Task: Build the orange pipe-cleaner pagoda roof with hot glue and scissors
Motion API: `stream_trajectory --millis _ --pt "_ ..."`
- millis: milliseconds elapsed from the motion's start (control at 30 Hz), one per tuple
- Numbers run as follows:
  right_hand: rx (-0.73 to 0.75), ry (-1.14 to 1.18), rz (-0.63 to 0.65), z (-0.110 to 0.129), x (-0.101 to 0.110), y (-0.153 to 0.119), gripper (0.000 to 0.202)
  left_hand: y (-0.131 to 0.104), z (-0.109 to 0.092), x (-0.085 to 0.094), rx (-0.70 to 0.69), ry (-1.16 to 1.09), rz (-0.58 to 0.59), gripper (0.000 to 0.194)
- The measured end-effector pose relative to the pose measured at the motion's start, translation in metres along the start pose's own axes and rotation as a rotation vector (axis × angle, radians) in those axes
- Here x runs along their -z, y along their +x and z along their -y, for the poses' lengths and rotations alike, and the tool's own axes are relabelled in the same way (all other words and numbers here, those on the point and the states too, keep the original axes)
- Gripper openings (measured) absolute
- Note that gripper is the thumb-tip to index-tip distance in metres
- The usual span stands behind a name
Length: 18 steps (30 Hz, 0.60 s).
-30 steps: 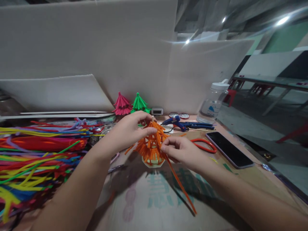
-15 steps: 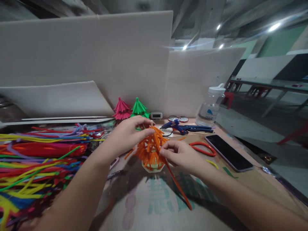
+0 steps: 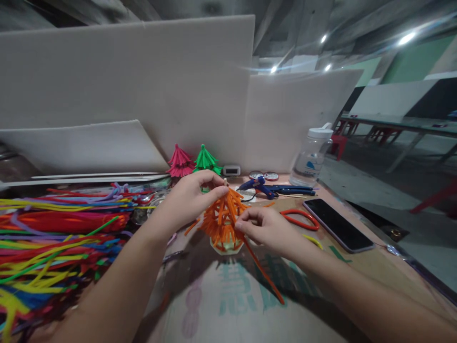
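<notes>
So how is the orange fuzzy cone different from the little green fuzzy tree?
The orange fuzzy cone has gaps; the green fuzzy tree looks fuller. A long orange strip trails beside the cone; the tree's visible strips look short. The left hand and right hand touch the cone; the tree stands behind. Both widen downwards.

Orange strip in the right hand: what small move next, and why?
Probably draw the orange strip snug with the right hand, as its tail trails loose below, while the left hand is at the orange cone's top.
</notes>
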State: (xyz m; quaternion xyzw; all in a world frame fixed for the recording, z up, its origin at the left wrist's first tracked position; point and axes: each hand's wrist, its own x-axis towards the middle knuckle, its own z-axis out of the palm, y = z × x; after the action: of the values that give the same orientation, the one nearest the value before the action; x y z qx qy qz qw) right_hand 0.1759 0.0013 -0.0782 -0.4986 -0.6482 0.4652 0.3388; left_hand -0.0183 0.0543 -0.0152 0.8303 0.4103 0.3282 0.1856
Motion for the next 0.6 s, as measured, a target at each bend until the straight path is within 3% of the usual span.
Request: stream_trajectory --millis 167,267,400,500,600 --pt "0.074 -0.188 0.091 0.011 0.024 -0.006 0.027 0.001 0.001 -0.001 -0.023 -0.006 -0.024 0.024" --pt "0.164 -0.424 0.041 0.006 0.051 -0.012 0.032 0.003 0.002 -0.002 -0.030 -0.029 -0.044 0.026" --pt "0.107 -0.878 -0.031 -0.033 0.081 -0.016 0.019 0.005 0.007 -0.003 -0.023 -0.077 -0.032 0.031" --pt "0.018 -1.048 0.049 -0.066 0.092 -0.014 0.039 0.004 0.011 -0.001 -0.054 -0.090 -0.023 0.039" --pt "-0.004 -1.051 0.082 -0.081 0.096 -0.012 0.048 -0.002 0.013 0.003 -0.008 -0.065 -0.069 0.045"
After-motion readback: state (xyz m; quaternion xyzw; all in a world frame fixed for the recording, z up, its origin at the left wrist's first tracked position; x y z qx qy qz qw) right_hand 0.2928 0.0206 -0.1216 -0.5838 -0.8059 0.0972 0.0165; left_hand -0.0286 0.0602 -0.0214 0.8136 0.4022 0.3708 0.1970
